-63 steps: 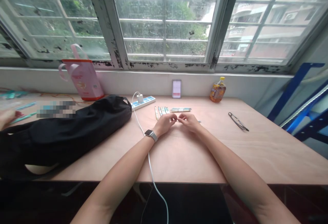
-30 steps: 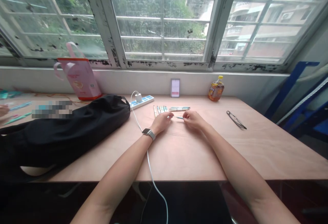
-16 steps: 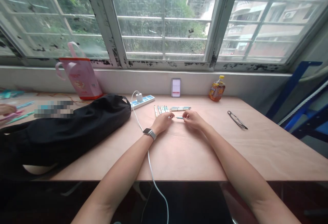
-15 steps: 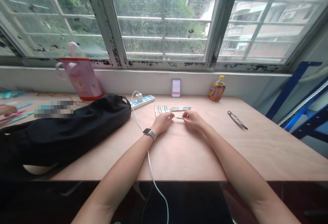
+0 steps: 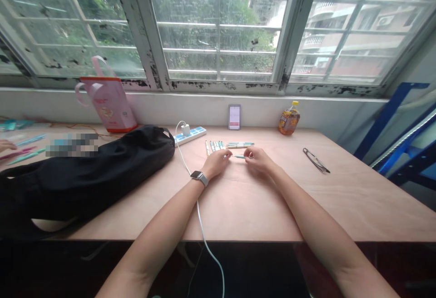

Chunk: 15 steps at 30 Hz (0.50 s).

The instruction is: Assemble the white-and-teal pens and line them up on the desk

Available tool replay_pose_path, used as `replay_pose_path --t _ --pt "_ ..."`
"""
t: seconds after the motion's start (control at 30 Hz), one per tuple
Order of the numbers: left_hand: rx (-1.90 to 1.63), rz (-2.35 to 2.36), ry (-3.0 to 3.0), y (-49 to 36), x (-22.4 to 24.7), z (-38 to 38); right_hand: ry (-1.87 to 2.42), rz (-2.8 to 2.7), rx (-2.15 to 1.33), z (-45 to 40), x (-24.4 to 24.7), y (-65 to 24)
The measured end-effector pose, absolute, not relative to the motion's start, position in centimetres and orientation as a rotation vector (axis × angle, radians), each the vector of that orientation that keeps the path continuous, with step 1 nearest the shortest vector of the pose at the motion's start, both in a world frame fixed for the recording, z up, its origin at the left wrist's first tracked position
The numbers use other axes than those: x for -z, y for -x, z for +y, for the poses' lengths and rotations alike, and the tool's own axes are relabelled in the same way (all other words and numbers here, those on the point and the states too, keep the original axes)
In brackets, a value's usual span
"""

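Over the middle of the wooden table [image 5: 238,207], my right hand [image 5: 258,158] pinches a light-blue pen [image 5: 240,156], its thin end pointing left. My left hand [image 5: 217,161], with a watch [image 5: 198,176] on the wrist, has its fingertips pinched together close to that thin end. Whatever small piece they hold is too tiny to name. Just behind my left hand lies a row of several pens [image 5: 214,145], partly covered by it. More pens [image 5: 240,145] lie sideways beyond the gap between my hands.
A black bag [image 5: 112,175] fills the left side. Behind stand a power strip [image 5: 195,133] with a white cable [image 5: 201,225], a phone [image 5: 235,117] and a drink bottle [image 5: 289,118]. Glasses [image 5: 316,161] lie right. Another person's hand [image 5: 6,145] shows at far left beside a pink bag [image 5: 109,105].
My hands stay almost in place, with the pen still between them. The other person's hand at far left has drawn back toward the picture's edge.
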State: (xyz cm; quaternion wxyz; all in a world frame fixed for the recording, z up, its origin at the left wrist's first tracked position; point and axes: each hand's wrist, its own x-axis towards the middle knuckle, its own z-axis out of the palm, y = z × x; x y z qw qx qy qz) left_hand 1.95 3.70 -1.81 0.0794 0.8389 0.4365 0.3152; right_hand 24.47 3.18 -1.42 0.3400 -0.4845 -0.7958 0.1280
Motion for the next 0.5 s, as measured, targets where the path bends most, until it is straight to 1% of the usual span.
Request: replay_pose_path --t 0.37,0.5 --pt "-0.930 1.227 -2.507 -2.18 1.92 3.47 1.163 -2.100 -0.367 2.86 1.43 -23.84" --pt "-0.946 1.232 -2.484 -2.09 2.02 3.64 1.165 -2.109 -0.322 2.79 1.54 -23.64"
